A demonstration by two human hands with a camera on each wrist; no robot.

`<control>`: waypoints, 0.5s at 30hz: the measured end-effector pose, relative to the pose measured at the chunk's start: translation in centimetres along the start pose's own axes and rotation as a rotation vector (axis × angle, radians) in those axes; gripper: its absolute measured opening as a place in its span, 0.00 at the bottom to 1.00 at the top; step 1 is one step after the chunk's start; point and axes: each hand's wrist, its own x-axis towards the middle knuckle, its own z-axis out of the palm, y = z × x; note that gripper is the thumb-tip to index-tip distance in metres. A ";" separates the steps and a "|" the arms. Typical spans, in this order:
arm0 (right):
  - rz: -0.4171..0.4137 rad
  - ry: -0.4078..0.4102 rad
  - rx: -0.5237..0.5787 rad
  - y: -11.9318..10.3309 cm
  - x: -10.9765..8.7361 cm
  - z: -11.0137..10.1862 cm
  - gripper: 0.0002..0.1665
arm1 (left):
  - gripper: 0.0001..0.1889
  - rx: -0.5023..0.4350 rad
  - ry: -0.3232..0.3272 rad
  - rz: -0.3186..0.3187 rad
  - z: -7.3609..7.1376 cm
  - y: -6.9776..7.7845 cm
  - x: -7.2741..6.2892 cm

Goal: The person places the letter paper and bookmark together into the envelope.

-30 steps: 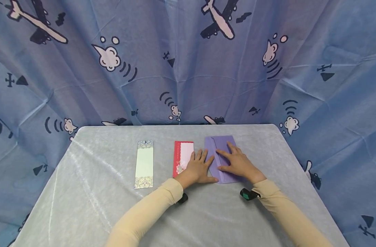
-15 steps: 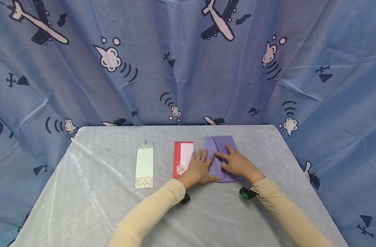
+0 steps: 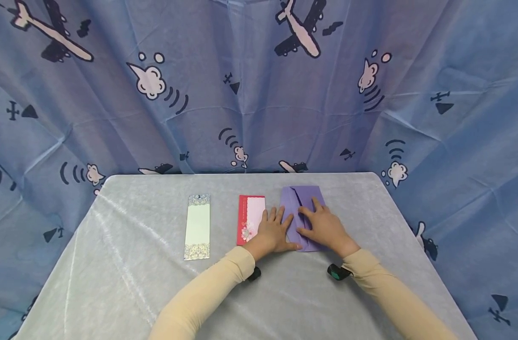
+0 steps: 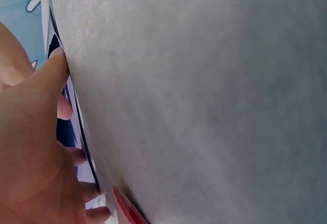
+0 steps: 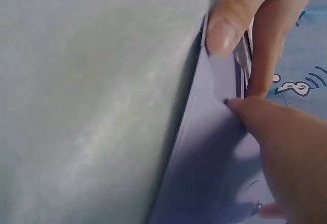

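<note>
A purple envelope [image 3: 308,192] lies on the table with a dark gap along its flap edge. My left hand [image 3: 273,235] presses its left side with spread fingers, the thumb at the near corner. On the envelope's right part rests my right hand [image 3: 328,228], fingers apart, index finger and thumb touching near the flap edge. In the right wrist view the right thumb [image 5: 271,124] touches the envelope [image 5: 196,178] close to its opening. Left of the left hand lies a red and pink card [image 3: 254,211], partly covered by that hand.
A pale green bookmark [image 3: 197,224] with patterned ends lies further left. All of it rests on a grey cloth-covered table [image 3: 131,245]. A blue curtain [image 3: 259,94] with airplane prints hangs behind the table's far edge.
My right hand has shifted slightly and its fingers have drawn closer together at the flap edge. The dark gap along the flap has widened. The left hand stays nearly still.
</note>
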 end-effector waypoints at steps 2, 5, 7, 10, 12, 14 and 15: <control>0.009 0.032 -0.023 -0.1 0.0 -0.1 0.40 | 0.52 -0.003 0.000 -0.003 0.0 0.0 0.0; 0.026 0.045 -0.033 -0.2 0.1 -0.4 0.39 | 0.52 -0.016 0.002 -0.002 -0.2 -0.1 -0.1; 0.036 0.033 -0.020 -0.3 0.1 -0.6 0.38 | 0.52 -0.026 0.000 0.000 -0.3 -0.1 -0.1; 0.048 0.010 0.016 -0.4 0.1 -0.9 0.37 | 0.52 -0.032 0.004 0.003 -0.3 -0.2 -0.1; 0.063 -0.004 0.041 -0.4 0.0 -1.0 0.37 | 0.52 -0.031 0.005 0.005 -0.3 -0.3 0.0; 0.075 -0.013 0.059 -0.4 -0.1 -1.0 0.36 | 0.52 -0.035 0.006 0.001 -0.3 -0.3 0.0; 0.081 -0.013 0.065 -0.5 -0.2 -1.0 0.35 | 0.52 -0.036 0.006 -0.001 -0.2 -0.4 0.1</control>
